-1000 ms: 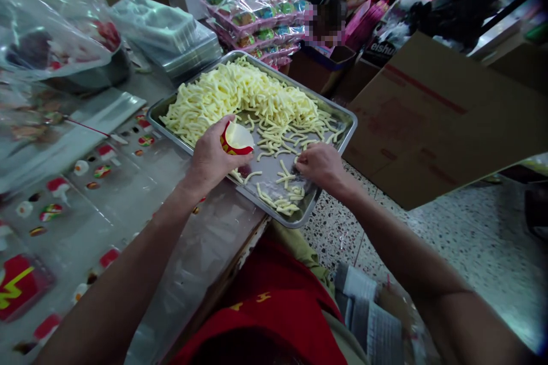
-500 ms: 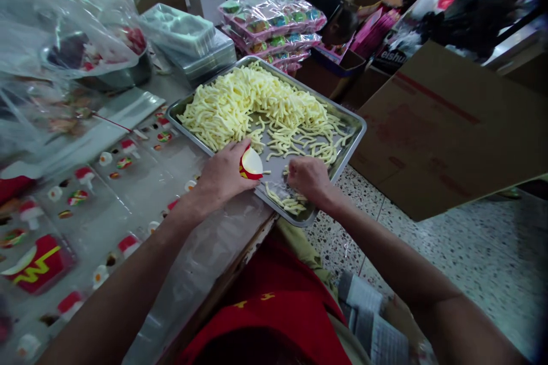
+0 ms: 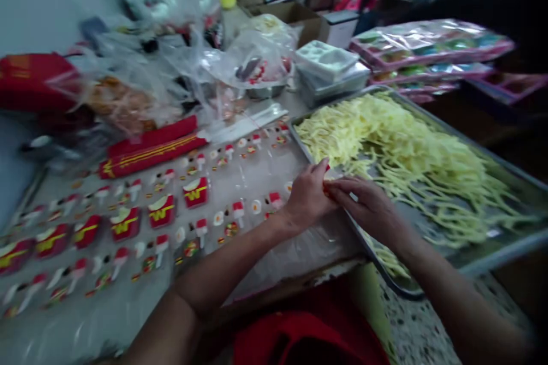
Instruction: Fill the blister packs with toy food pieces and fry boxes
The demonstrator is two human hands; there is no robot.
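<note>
My left hand point(image 3: 309, 197) is wrapped round a small red fries carton point(image 3: 327, 168), which the fingers mostly hide. Against it my right hand point(image 3: 370, 205) is closed, its fingertips at the carton; any strips inside that hand are hidden. Both hands meet over the near left rim of a metal tray point(image 3: 360, 239). Pale yellow fry-like strips point(image 3: 385, 125) are heaped along the tray's far side, with looser ones nearer me.
On the plastic-covered table, several red cartons with a yellow mark point(image 3: 159, 211) stand in a row among small food-shaped pieces point(image 3: 201, 228). Behind lie red stacked cartons point(image 3: 149, 148), plastic bags point(image 3: 128, 97), clear trays point(image 3: 327, 63) and pink wrapped packs point(image 3: 428, 48).
My view has swung left, showing more of the table. My right hand has moved from the strips in the tray over to the carton in my left hand.
</note>
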